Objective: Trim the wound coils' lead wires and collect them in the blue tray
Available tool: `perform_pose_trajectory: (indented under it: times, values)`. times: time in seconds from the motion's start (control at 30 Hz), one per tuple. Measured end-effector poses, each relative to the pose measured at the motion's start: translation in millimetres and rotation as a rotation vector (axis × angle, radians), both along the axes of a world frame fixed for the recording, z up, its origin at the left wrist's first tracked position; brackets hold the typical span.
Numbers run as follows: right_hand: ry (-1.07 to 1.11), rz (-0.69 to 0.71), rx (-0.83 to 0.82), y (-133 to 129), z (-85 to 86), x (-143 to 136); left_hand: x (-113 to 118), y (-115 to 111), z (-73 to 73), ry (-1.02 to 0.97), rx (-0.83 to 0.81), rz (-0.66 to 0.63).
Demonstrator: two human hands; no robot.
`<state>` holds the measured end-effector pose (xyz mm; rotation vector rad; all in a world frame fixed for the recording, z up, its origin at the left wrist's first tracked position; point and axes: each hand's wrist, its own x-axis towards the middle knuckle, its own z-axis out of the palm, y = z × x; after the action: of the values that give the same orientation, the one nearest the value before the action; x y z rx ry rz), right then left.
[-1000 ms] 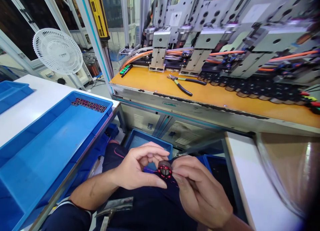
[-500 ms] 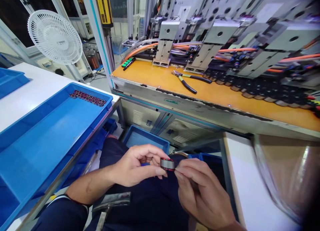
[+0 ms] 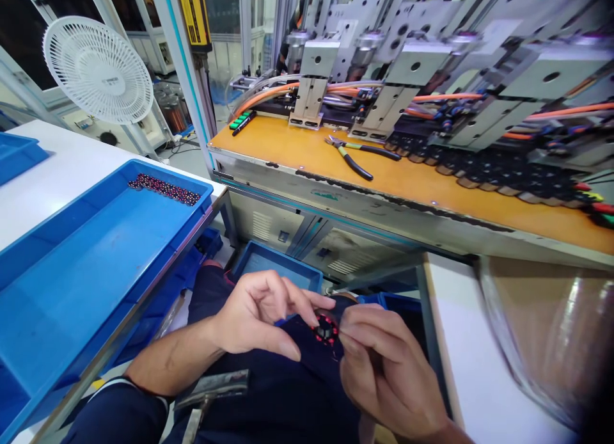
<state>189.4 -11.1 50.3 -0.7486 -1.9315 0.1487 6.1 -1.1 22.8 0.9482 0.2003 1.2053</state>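
A small ring-shaped motor stator point(image 3: 327, 329) with red and black segments hangs between my hands above my lap, its round face turned toward me. My right hand point(image 3: 388, 361) is closed in a pinch at the stator's right edge; the exact grip point is hidden by the fingers. On the other side, my left hand point(image 3: 263, 316) has its thumb spread away, while a fingertip lies against the stator's upper left rim. A thin strand seems to hang beneath the stator, too fine to make out well.
To the left, a blue tray point(image 3: 96, 204) holds rows of similar stators point(image 3: 165, 189). Pliers point(image 3: 352, 156) lie on the orange bench point(image 3: 297, 143) before a machine with metal blocks point(image 3: 316, 66). Dark parts line the bench at right. A white fan point(image 3: 98, 70) stands back left.
The stator has turned from edge-on to showing its round face. My left thumb has come off it and moved down and left. The whole view has shifted slightly.
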Motion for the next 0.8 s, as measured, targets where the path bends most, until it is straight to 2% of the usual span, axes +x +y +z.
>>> perform_pose_trajectory:
  times: [0.07,0.2,0.27,0.5,0.63,0.73,0.8]
  values:
    - [-0.041,0.003,0.031,1.4,0.8,2.9,0.6,1.7,2.3,0.052,-0.085,-0.073]
    - [-0.122,-0.021,0.105,3.4,-1.5,6.9,0.0,4.5,6.2,0.343,-0.185,-0.263]
    - [-0.138,-0.035,0.131,3.8,-4.2,7.3,0.8,4.1,5.2,0.373,-0.175,-0.261]
    - [-0.089,-0.103,0.142,4.2,-17.2,8.5,10.3,0.5,-4.6,0.167,-0.143,-0.147]
    - [-0.091,-0.099,0.095,7.6,-12.2,9.8,13.8,2.4,-3.3,0.043,-0.085,-0.070]
    - [-0.126,-0.058,0.078,10.9,-6.5,14.1,16.9,3.7,-3.7,-0.068,-0.103,-0.068]
    - [-0.121,0.019,0.056,13.2,-11.6,21.2,18.4,5.5,-5.9,-0.098,-0.181,-0.086]
